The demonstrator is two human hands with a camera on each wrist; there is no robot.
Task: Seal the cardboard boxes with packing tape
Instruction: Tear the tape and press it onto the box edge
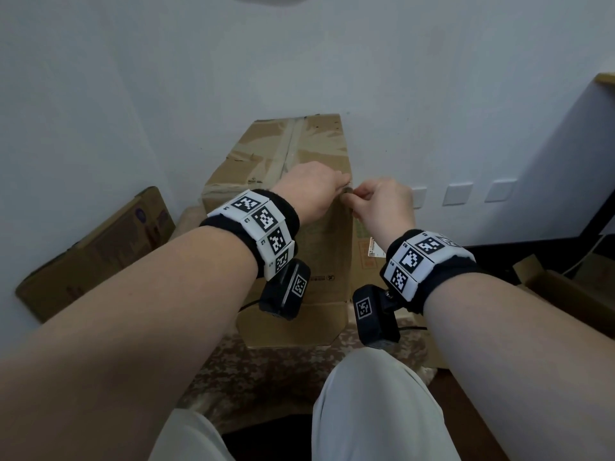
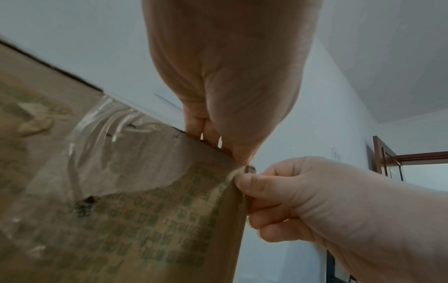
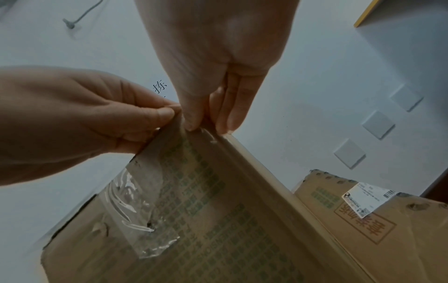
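Hands meet at the near right top corner of the box (image 1: 283, 207), which stands upright against the far wall on a patterned rug (image 1: 299, 371). Left hand (image 1: 311, 191) lies over the top edge with fingers curled down onto the corner; in the left wrist view its fingertips (image 2: 242, 157) press the cardboard rim. Right hand (image 1: 382, 201) is closed in a pinch, thumb against forefinger, on a small scrap at that corner; whether this is a tape end or torn cardboard I cannot tell. A strip of clear tape (image 3: 143, 208) already runs from the top edge down the near face, wrinkled and bubbled. No roll is in view. A second box (image 3: 378, 216) sits just right of the first, and a flattened carton (image 1: 96, 247) leans at the left wall.

Risks, as I judge them: a sharp pull from the right hand could tear the paper skin instead of freeing the scrap; the wrinkled strip may lift, since creases grip poorly; and if the left hand eases off, the tall box could tip toward the person
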